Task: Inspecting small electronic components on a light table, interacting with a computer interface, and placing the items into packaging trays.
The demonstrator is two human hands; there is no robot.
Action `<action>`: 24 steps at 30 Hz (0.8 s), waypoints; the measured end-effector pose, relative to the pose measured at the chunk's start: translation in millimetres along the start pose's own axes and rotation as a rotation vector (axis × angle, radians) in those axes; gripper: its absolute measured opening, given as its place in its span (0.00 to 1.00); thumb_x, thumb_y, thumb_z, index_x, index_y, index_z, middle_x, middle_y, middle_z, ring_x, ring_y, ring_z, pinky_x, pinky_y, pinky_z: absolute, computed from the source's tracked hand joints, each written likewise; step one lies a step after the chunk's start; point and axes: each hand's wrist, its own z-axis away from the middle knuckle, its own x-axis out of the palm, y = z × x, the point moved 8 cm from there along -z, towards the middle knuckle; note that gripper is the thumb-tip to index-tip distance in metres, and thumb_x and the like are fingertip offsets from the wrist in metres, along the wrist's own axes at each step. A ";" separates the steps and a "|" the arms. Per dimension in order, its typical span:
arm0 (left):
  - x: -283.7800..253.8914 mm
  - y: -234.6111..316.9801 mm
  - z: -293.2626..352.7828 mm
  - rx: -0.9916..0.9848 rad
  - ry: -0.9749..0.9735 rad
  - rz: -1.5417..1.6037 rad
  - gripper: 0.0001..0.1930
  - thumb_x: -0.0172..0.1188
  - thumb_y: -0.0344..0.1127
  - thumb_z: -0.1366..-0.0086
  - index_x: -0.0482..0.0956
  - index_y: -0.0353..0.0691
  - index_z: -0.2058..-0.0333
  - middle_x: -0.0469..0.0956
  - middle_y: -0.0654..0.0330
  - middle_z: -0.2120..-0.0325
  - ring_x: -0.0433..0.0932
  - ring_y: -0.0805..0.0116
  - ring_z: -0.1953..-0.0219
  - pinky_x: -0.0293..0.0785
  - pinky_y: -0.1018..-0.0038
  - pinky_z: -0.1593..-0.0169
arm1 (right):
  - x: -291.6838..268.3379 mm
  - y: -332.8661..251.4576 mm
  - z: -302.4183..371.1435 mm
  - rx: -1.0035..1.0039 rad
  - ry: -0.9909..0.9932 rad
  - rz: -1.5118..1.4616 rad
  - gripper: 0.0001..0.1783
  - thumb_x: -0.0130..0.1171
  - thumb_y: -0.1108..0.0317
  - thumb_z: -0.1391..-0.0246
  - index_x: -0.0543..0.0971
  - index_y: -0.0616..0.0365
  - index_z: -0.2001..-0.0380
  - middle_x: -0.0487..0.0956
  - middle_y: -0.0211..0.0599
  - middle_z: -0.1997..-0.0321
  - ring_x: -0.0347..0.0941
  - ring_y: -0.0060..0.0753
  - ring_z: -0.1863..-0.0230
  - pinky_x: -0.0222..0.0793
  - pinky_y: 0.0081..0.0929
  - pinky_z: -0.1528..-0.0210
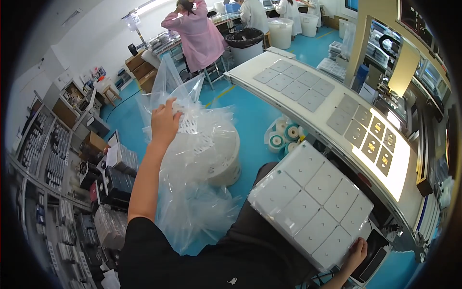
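My left hand (165,121) reaches out at the left over a heap of crumpled clear plastic film (192,159). Thumb and fingers look spread, with the film right beside the fingertips. Much of this film drapes over a white round bin (226,161) and spills to the floor. Across my lap rests a flat stack of pale sheets (308,202), divided into rounded panels with small dark marks and covered in glossy plastic. My right hand (356,253) grips the stack's lower right edge, thumb on top.
A long worktable (308,111) at the right carries grey panel sheets (293,84) and a lit area (385,159). Tape rolls (285,135) lie under its edge. Shelves and boxes (120,159) line the left. A person in pink (197,38) and other people work behind.
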 end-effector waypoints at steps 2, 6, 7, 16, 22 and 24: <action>38.8 -47.5 11.8 -0.025 -0.162 -0.247 0.29 0.74 0.37 0.32 0.78 0.43 0.34 0.88 0.46 0.56 0.85 0.46 0.46 0.75 0.57 0.37 | -0.5 -1.0 0.6 -0.008 -0.009 0.015 0.13 0.61 0.57 0.20 0.84 0.54 0.56 0.77 0.16 0.67 0.67 0.08 0.69 0.59 0.12 0.67; 59.2 -104.2 26.1 -0.168 -0.096 -0.447 0.40 0.77 0.43 0.34 0.70 0.47 0.27 0.79 0.50 0.40 0.74 0.51 0.32 0.65 0.51 0.30 | -4.0 0.3 7.6 -0.011 0.009 -0.007 0.12 0.61 0.58 0.20 0.84 0.55 0.54 0.77 0.17 0.65 0.69 0.10 0.66 0.63 0.12 0.63; 47.8 -113.1 29.2 -0.264 0.014 -0.558 0.44 0.78 0.45 0.35 0.66 0.48 0.24 0.74 0.50 0.34 0.69 0.51 0.28 0.62 0.49 0.28 | -5.1 0.5 11.2 -0.019 0.017 -0.032 0.12 0.61 0.59 0.20 0.84 0.56 0.53 0.78 0.18 0.64 0.70 0.11 0.64 0.65 0.13 0.61; 2.4 -51.5 28.3 -0.211 0.179 -0.444 0.50 0.78 0.56 0.37 0.63 0.45 0.23 0.67 0.47 0.29 0.61 0.46 0.24 0.53 0.41 0.24 | 0.5 -8.9 23.8 0.011 -0.019 0.003 0.12 0.58 0.61 0.19 0.83 0.58 0.50 0.81 0.26 0.61 0.75 0.17 0.61 0.71 0.16 0.59; -38.7 87.7 39.3 0.170 0.252 -0.053 0.34 0.74 0.45 0.31 0.74 0.41 0.31 0.75 0.46 0.35 0.74 0.43 0.34 0.68 0.47 0.31 | -61.0 -60.0 21.6 -0.251 0.324 0.488 0.14 0.60 0.62 0.20 0.84 0.61 0.46 0.83 0.30 0.57 0.80 0.24 0.55 0.76 0.23 0.54; -42.8 144.9 44.3 0.300 0.103 0.156 0.28 0.73 0.41 0.31 0.78 0.41 0.36 0.79 0.48 0.43 0.79 0.44 0.43 0.74 0.50 0.40 | -78.7 -91.6 20.7 -0.534 0.451 0.690 0.15 0.60 0.64 0.21 0.82 0.65 0.43 0.85 0.40 0.48 0.82 0.36 0.48 0.78 0.31 0.45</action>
